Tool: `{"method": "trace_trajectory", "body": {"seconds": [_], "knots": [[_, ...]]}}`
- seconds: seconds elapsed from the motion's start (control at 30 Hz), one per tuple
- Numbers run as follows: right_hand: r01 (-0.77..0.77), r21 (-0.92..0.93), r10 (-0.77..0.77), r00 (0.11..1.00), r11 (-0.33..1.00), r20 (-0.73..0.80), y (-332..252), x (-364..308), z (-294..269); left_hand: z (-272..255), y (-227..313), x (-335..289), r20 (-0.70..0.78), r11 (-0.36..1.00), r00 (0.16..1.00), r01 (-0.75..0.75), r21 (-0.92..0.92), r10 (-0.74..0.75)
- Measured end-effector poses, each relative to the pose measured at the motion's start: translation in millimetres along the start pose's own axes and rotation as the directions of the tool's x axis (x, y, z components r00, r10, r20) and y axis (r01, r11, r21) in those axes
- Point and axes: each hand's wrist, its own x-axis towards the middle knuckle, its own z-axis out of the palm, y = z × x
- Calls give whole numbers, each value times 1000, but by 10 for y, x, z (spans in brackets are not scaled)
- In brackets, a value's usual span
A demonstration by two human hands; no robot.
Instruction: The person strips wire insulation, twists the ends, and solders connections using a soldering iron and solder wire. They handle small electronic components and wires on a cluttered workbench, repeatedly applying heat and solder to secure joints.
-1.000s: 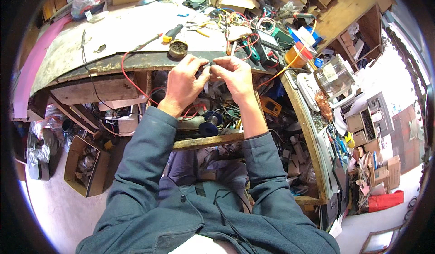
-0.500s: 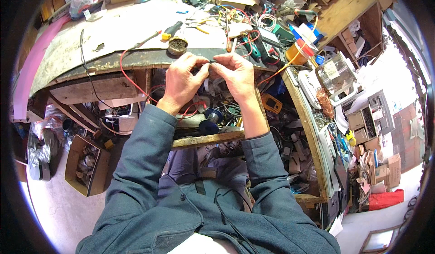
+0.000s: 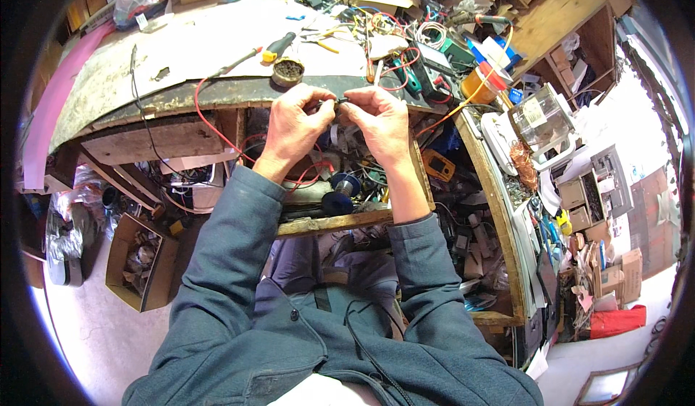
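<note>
My left hand [image 3: 297,127] and my right hand [image 3: 381,122] meet above the bench's front edge. Thumb and fingers of each are pinched together on a small dark piece [image 3: 339,103], mostly hidden by the fingertips; its kind cannot be made out. Just beyond my left hand stands a small round pot [image 3: 287,72] with brownish contents. A screwdriver [image 3: 279,46] with a black and yellow handle lies behind the pot. To its left rests a thin tool on a red cable [image 3: 206,118], which looks like a soldering iron.
Below my hands an open drawer holds wires, a dark blue spool [image 3: 340,193] and a yellow-orange meter [image 3: 437,165]. Its wooden front rail [image 3: 329,224] crosses before my lap. Tangled cables [image 3: 432,35] and an orange jar [image 3: 478,84] crowd the right. A cardboard box [image 3: 142,262] stands on the floor.
The hands stay pinched together, with only slight shifts of the fingers. The whole view has moved a little, so the bench items appear slightly shifted.
</note>
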Motion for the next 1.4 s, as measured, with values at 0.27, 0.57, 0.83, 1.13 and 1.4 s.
{"method": "trace_trajectory", "body": {"seconds": [0.27,0.57,0.83,1.13,1.4], "knots": [[-23,-28,23,1000,999,1,14,-5,9,-5,14,-4,1,1000,1000,9,-3,-9],[20,50,-19,1000,999,-18,67,-16,-7,-17,118,-5,39,997,997,60,52,-62],[40,7,-40,997,999,-59,74,-50,25,8,70,-27,32,993,996,-89,72,87],[64,-1,-64,994,998,-86,71,-90,5,9,110,-42,102,924,961,-276,266,258],[38,-27,-40,996,999,-76,71,-118,-29,-6,182,-78,169,805,930,-367,466,327]]}}
